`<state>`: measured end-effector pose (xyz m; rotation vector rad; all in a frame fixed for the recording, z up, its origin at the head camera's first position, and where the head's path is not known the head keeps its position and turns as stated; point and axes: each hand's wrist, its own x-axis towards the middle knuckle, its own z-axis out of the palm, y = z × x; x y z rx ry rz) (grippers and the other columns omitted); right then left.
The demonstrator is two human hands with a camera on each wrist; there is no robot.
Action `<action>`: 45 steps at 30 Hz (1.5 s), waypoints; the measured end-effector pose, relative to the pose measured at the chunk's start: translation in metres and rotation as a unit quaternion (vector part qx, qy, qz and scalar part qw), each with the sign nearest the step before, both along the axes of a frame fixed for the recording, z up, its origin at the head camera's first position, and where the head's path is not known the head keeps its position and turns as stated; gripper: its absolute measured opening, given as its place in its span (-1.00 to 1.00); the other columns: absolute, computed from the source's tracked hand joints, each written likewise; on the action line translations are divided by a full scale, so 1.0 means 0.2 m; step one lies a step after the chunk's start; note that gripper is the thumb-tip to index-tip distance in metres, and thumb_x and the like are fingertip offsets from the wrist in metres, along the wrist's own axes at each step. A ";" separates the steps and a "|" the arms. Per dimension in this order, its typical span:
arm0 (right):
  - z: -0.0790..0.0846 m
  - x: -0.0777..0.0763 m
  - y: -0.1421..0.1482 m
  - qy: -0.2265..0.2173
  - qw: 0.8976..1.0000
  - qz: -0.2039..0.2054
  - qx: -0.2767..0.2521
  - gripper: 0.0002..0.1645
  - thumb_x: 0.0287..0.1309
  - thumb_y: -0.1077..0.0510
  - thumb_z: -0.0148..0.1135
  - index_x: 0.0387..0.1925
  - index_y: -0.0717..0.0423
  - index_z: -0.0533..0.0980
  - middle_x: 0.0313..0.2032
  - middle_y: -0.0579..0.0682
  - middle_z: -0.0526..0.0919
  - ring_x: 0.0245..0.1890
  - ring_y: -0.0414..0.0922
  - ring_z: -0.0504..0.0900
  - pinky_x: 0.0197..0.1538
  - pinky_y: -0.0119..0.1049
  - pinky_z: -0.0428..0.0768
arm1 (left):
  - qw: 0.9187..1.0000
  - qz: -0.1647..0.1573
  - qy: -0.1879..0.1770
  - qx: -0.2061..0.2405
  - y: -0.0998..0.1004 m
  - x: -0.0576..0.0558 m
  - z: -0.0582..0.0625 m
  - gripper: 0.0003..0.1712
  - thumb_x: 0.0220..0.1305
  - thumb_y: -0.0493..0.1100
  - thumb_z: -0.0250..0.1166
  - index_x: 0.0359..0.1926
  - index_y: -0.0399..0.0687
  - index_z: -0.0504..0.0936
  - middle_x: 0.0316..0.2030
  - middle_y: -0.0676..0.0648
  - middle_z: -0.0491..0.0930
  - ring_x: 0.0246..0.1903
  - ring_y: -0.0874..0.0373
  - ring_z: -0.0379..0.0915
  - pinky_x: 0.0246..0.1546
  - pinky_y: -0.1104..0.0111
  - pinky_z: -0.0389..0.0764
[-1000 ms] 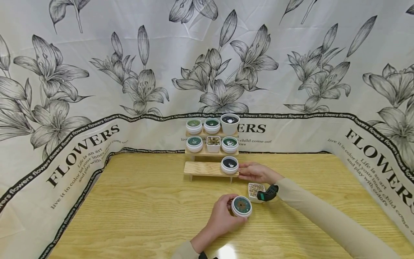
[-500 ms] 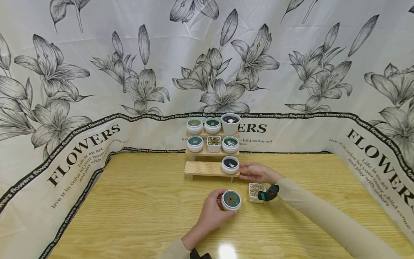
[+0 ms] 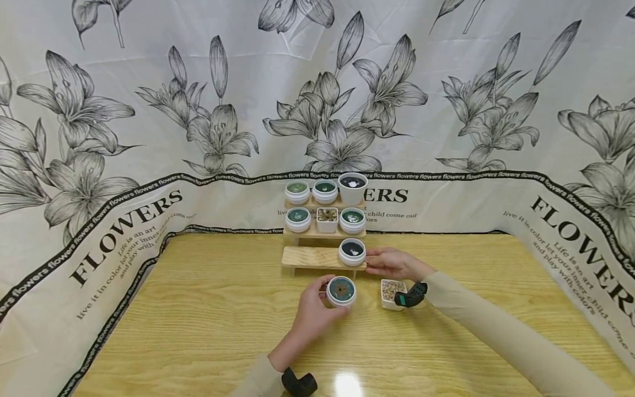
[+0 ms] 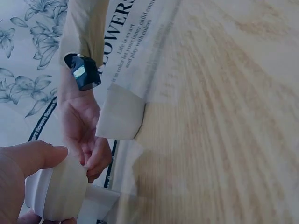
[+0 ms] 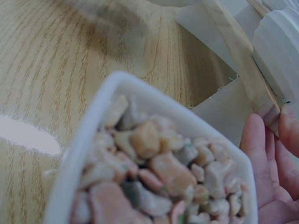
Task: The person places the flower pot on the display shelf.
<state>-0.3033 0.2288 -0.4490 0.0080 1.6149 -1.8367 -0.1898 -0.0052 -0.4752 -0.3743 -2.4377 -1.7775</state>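
My left hand [image 3: 310, 317] grips a round white pot [image 3: 341, 291] by its side; its teal top has a brown centre. The left wrist view shows the thumb along the pot's wall [image 4: 63, 191]. This pot is in front of the lowest step of a wooden tiered stand [image 3: 310, 257]. My right hand [image 3: 394, 263] pinches the right end of that step, as the wood end [image 5: 266, 109] between thumb and fingers shows. Beside the fingers, a round white pot with a dark top [image 3: 352, 251] stands on the step's right end.
Below the right wrist stands a square white pot of pebbles [image 3: 393, 294]. The upper steps bear several round pots, another square pebble pot [image 3: 327, 219] and a taller pot [image 3: 353, 188]. Flower-printed cloth [image 3: 223, 198] borders the wooden table [image 3: 198, 309] behind and at the sides.
My left hand has carried the teal-topped pot leftward and farther from me, toward the stand's lowest step. The right hand has stayed at the step's end.
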 end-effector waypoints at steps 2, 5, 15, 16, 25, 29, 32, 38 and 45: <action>0.00 0.00 0.00 0.003 1.000 0.002 -0.003 -0.33 0.38 0.43 -0.21 0.41 0.51 -0.17 -0.30 -0.09 0.64 -0.28 -0.30 0.65 -0.09 -0.50 0.65 | 1.000 0.004 0.000 0.000 -0.01 -0.02 0.02 -0.24 -0.17 -0.24 0.56 0.13 -0.22 0.48 0.01 -0.14 0.54 -0.05 0.01 0.50 -0.02 0.39 0.59; 0.00 0.00 0.00 0.001 1.000 0.000 -0.006 -0.33 0.37 0.44 -0.23 0.41 0.52 -0.18 -0.30 -0.08 0.65 -0.28 -0.28 0.65 -0.09 -0.49 0.65 | 1.000 0.010 0.004 0.003 -0.02 -0.04 0.04 -0.24 -0.17 -0.25 0.56 0.14 -0.24 0.47 0.03 -0.15 0.53 -0.02 0.01 0.49 0.01 0.35 0.59; 0.01 0.01 0.00 0.005 1.000 0.005 -0.008 -0.33 0.37 0.44 -0.22 0.41 0.52 -0.18 -0.29 -0.09 0.64 -0.26 -0.29 0.65 -0.07 -0.50 0.64 | 1.000 0.018 0.021 0.015 -0.05 -0.12 0.09 -0.21 -0.13 -0.25 0.54 0.17 -0.35 0.43 0.05 -0.24 0.50 0.00 -0.01 0.48 0.03 0.29 0.60; 0.01 0.01 0.00 0.003 1.000 0.003 -0.005 -0.34 0.37 0.44 -0.23 0.41 0.52 -0.17 -0.29 -0.09 0.65 -0.27 -0.29 0.65 -0.09 -0.51 0.64 | 0.999 0.019 0.021 0.017 -0.05 -0.12 0.10 -0.21 -0.13 -0.25 0.54 0.17 -0.36 0.43 0.05 -0.24 0.50 -0.01 -0.01 0.47 0.03 0.28 0.60; 0.00 0.01 0.00 0.007 1.000 0.006 0.004 -0.34 0.36 0.45 -0.23 0.41 0.52 -0.15 -0.27 -0.08 0.64 -0.27 -0.30 0.64 -0.09 -0.51 0.64 | 0.998 0.063 0.025 0.015 -0.05 -0.19 0.10 -0.24 -0.18 -0.24 0.55 0.13 -0.27 0.49 0.00 -0.20 0.54 -0.04 0.04 0.47 0.01 0.30 0.58; 0.01 0.01 0.00 0.003 1.000 0.008 -0.008 -0.33 0.38 0.43 -0.21 0.41 0.51 -0.16 -0.27 -0.08 0.65 -0.27 -0.28 0.65 -0.08 -0.49 0.64 | 0.997 0.075 0.020 0.021 -0.04 -0.21 0.12 -0.23 -0.17 -0.23 0.55 0.14 -0.26 0.48 0.01 -0.20 0.52 -0.02 0.02 0.46 0.03 0.25 0.57; 0.01 0.01 0.01 0.003 1.000 0.010 -0.011 -0.33 0.39 0.42 -0.22 0.41 0.51 -0.17 -0.27 -0.07 0.65 -0.28 -0.28 0.66 -0.08 -0.49 0.65 | 0.996 0.078 0.021 0.022 -0.03 -0.22 0.13 -0.22 -0.16 -0.23 0.54 0.16 -0.28 0.47 0.02 -0.21 0.51 -0.03 0.01 0.47 0.03 0.22 0.58; 0.01 0.00 0.00 0.001 1.000 0.008 -0.005 -0.32 0.38 0.43 -0.20 0.41 0.50 -0.18 -0.27 -0.06 0.64 -0.26 -0.27 0.66 -0.05 -0.48 0.64 | 0.996 0.085 0.023 0.018 -0.02 -0.25 0.12 -0.21 -0.13 -0.22 0.54 0.18 -0.30 0.45 0.02 -0.20 0.50 -0.07 0.04 0.46 -0.03 0.32 0.57; 0.00 0.00 -0.01 -0.002 1.000 0.007 -0.018 -0.30 0.37 0.45 -0.23 0.42 0.50 -0.24 -0.27 -0.05 0.64 -0.24 -0.24 0.66 0.08 -0.39 0.61 | 0.995 0.099 0.021 0.014 -0.03 -0.28 0.11 -0.22 -0.14 -0.21 0.54 0.17 -0.26 0.46 -0.02 -0.19 0.50 -0.14 0.10 0.43 -0.17 0.49 0.51</action>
